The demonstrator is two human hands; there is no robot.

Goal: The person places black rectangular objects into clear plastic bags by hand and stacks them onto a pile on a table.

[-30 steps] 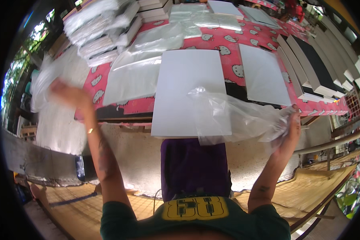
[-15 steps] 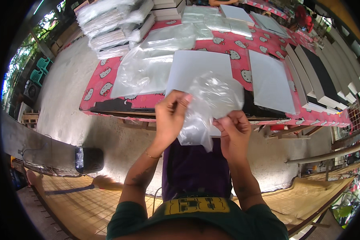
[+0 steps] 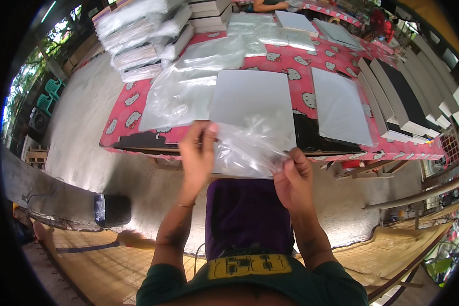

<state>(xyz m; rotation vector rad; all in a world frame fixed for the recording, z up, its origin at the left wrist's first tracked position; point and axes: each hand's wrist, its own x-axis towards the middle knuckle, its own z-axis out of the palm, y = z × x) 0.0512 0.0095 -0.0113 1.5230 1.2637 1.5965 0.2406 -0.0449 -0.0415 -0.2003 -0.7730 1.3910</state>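
A clear plastic bag is stretched between my two hands, low over the table's near edge. My left hand pinches its left side, and my right hand pinches its lower right corner. Under and behind the bag lies a white rectangular sheet or stack of sheets, its near part seen through the plastic. To its left, flat clear plastic bags are spread on the table. Another white rectangular stack lies to the right, seemingly under clear plastic.
The table has a pink patterned cover, torn dark at its near edge. Plastic-wrapped stacks rise at the far left. Thick grey and black stacks line the right. A purple-covered seat is before me. Another person's arm shows at the far side.
The bag, bunched and raised before, is now lower and pulled out sideways between my hands. My left hand has moved left and slightly down; my right hand has come slightly down.
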